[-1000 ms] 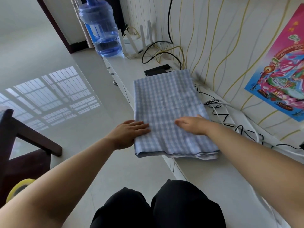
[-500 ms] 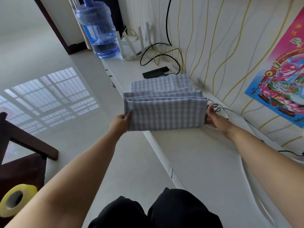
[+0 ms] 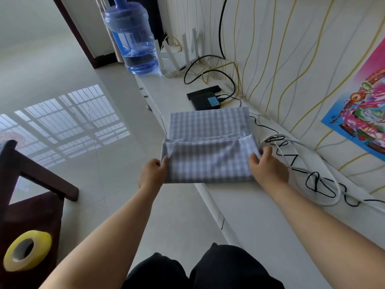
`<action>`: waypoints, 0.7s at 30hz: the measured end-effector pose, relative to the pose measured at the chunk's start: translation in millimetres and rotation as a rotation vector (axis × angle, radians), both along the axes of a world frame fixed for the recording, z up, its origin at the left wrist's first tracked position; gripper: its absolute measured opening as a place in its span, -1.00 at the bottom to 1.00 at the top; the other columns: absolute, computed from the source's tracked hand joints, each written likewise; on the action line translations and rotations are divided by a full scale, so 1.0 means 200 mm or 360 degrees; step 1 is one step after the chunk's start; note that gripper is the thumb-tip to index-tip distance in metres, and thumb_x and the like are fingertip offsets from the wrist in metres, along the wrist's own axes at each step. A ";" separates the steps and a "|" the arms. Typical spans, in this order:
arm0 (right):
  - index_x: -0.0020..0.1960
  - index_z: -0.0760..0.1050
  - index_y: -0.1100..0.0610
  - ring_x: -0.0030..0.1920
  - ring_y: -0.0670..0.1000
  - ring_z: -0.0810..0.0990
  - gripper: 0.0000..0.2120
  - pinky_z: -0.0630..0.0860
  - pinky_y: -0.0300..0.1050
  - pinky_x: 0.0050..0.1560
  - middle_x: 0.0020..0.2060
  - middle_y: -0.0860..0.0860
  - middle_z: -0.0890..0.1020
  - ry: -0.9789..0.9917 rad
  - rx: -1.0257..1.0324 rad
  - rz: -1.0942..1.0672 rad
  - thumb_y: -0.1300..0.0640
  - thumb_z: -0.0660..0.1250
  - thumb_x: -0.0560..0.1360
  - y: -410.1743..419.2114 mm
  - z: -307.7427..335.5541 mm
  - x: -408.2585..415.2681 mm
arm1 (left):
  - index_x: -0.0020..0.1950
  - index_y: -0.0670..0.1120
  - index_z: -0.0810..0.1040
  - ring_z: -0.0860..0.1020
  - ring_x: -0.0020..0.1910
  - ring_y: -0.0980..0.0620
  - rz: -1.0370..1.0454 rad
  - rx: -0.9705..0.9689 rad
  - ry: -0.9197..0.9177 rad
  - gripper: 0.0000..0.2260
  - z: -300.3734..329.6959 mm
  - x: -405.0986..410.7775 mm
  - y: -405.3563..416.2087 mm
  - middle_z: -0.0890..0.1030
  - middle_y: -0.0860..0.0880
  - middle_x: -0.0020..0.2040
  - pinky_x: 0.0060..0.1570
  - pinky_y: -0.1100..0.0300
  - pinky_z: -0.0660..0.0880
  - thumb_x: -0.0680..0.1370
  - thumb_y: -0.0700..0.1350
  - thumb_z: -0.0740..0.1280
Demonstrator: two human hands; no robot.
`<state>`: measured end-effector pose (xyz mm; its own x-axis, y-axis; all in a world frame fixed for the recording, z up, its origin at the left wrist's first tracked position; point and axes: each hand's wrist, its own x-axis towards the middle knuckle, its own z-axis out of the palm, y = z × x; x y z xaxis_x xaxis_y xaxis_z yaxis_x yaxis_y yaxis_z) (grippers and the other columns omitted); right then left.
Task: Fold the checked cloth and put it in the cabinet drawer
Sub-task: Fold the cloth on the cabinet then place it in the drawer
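Spanning the room: a pale glossy floor (image 3: 62,97) lay on the left and mirrored a barred window.
Wall: striped wallpaper (image 3: 291,49) ran along the right, with a bright poster (image 3: 362,113) stuck on it.
Cabinet: a long white cabinet (image 3: 250,205) stood against the wall, its drawer fronts facing the floor.
Water jug: a big blue jug (image 3: 133,40) stood at the far end of the cabinet, beside a white router (image 3: 179,59).
Chair: a dark wooden chair (image 3: 31,195) stood at the lower left, with a yellow tape roll (image 3: 27,250) lying on it.
Cloth: the checked cloth (image 3: 208,147) lay on the cabinet top near its front edge, the near half lifted and doubled back toward the far half.
Cables: black and white cables (image 3: 312,176) were tangled on the top, just right of the cloth.
Black box: a small black box (image 3: 205,100) sat just beyond the cloth's far edge.
Left hand: the left hand (image 3: 153,174) pinched the cloth's left side, thumb on top.
Right hand: the right hand (image 3: 268,167) gripped the cloth's right side, fingers curled round the edge.
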<state>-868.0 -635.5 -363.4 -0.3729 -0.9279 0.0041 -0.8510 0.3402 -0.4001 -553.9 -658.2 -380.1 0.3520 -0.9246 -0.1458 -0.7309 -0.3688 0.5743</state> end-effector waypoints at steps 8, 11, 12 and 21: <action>-0.41 0.27 0.16 -0.34 0.23 0.42 -0.49 0.24 -0.08 -0.32 -0.38 0.27 0.54 -0.0240 -0.0422 -0.0097 -0.19 0.08 0.55 0.09 0.00 -0.03 | -0.42 -0.08 0.28 0.35 -0.42 -0.05 0.0032 -0.0097 0.0210 -0.51 -0.02 -0.01 0.00 0.36 -0.03 -0.45 -0.35 0.13 0.25 0.62 0.17 0.07; -0.31 0.44 0.18 -0.25 0.18 0.47 -0.49 0.32 -0.09 -0.24 -0.23 0.23 0.61 -0.0050 0.0096 -0.0035 -0.20 0.08 0.57 0.06 -0.02 -0.07 | -0.41 -0.08 0.28 0.34 -0.38 -0.07 0.0042 0.0086 0.0417 -0.55 -0.07 0.01 0.00 0.33 -0.05 -0.43 -0.29 0.09 0.27 0.58 0.15 0.17; -0.21 0.50 0.19 -0.20 0.20 0.51 -0.49 0.33 -0.09 -0.21 -0.17 0.23 0.62 -0.0003 0.0180 -0.0025 -0.21 0.08 0.56 0.05 -0.01 -0.07 | -0.40 -0.09 0.30 0.35 -0.36 -0.07 0.0071 0.0132 0.0445 -0.57 -0.08 0.01 -0.01 0.34 -0.07 -0.42 -0.28 0.09 0.28 0.57 0.14 0.19; 0.43 0.25 -0.04 0.44 0.21 0.16 -0.49 0.05 0.28 0.39 0.46 0.12 0.26 0.0605 -0.0384 0.0926 -0.08 0.20 0.51 -0.08 0.08 0.18 | -0.16 -0.17 0.49 0.53 -0.19 -0.17 0.0131 0.0357 0.0358 -0.60 0.00 -0.03 -0.06 0.52 -0.14 -0.22 -0.18 0.06 0.45 0.53 0.17 0.20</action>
